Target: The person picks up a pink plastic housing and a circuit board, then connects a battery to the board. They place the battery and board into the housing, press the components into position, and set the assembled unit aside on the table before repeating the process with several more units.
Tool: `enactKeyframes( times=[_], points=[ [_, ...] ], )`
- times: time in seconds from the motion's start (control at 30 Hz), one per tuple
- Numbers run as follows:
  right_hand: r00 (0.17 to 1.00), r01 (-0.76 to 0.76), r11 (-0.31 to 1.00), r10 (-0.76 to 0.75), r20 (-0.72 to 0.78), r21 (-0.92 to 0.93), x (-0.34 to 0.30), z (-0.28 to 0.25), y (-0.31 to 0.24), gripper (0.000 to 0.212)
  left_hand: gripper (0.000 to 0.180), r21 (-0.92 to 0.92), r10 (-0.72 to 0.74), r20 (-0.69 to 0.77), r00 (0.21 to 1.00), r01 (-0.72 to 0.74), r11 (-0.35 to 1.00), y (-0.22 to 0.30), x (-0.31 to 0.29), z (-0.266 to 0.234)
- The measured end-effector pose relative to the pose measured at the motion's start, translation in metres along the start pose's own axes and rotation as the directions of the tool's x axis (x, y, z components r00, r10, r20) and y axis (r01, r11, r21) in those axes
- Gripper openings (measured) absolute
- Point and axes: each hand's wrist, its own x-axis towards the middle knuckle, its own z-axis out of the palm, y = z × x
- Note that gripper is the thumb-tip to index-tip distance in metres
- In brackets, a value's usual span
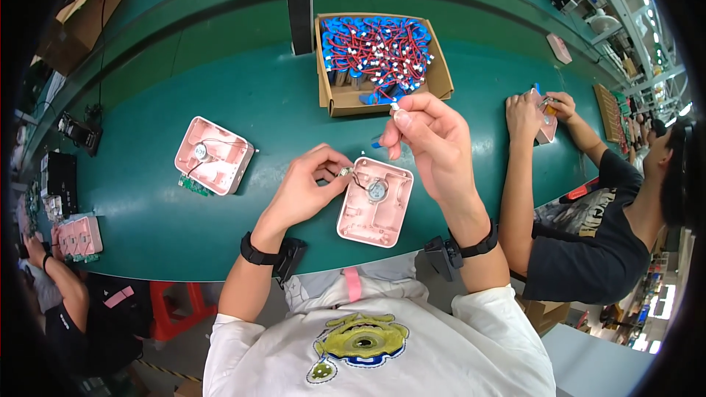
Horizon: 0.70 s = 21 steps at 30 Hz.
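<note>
In front of me on the green bench lies an open pink plastic housing (371, 220) with a round speaker (377, 190) and dark wires inside. My left hand (312, 180) is closed in a pinch at its upper left edge, holding a small circuit board (344, 172) that the wires run to. Raised above the housing's upper right is my right hand (437, 140), its thumb and index finger pinching a small white plug connector (395, 106). A bit of blue (377, 145) shows beside its lower fingers; what it belongs to is mostly hidden.
A cardboard box (346, 109) of blue cells with red leads and white plugs stands beyond my hands, near a dark post (300, 7). Another pink housing (235, 169) lies left. A co-worker's hands (523, 114) work at right; another person (70, 287) sits far left.
</note>
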Motion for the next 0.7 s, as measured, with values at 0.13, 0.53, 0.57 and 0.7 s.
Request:
enactKeyframes(
  times=[0.13, 0.53, 0.57, 0.7],
  points=[
    [0.999, -0.048, 0.997, 0.047, 0.016, 0.056, -0.002, -0.003, 0.001, 0.016, 0.018, 0.015, 0.093, -0.065, 0.994, -0.092, 0.996, -0.006, 0.0, 0.003],
    [0.992, -0.114, 0.842, 0.125, -0.016, -0.527, -0.027, 0.005, 0.006, 0.009, 0.019, -0.021, 0.086, -0.092, 0.992, -0.088, 0.996, -0.006, -0.003, 0.009],
    [0.992, -0.117, 0.844, 0.128, -0.016, -0.524, -0.031, 0.007, 0.009, 0.009, 0.019, -0.021, 0.081, -0.093, 0.992, -0.084, 0.996, -0.006, -0.003, 0.01],
    [0.937, 0.319, 0.224, -0.218, 0.272, -0.921, -0.04, 0.014, 0.031, 0.008, 0.019, 0.018, 0.119, -0.143, 0.983, -0.118, 0.993, -0.007, -0.004, 0.011]
  ],
)
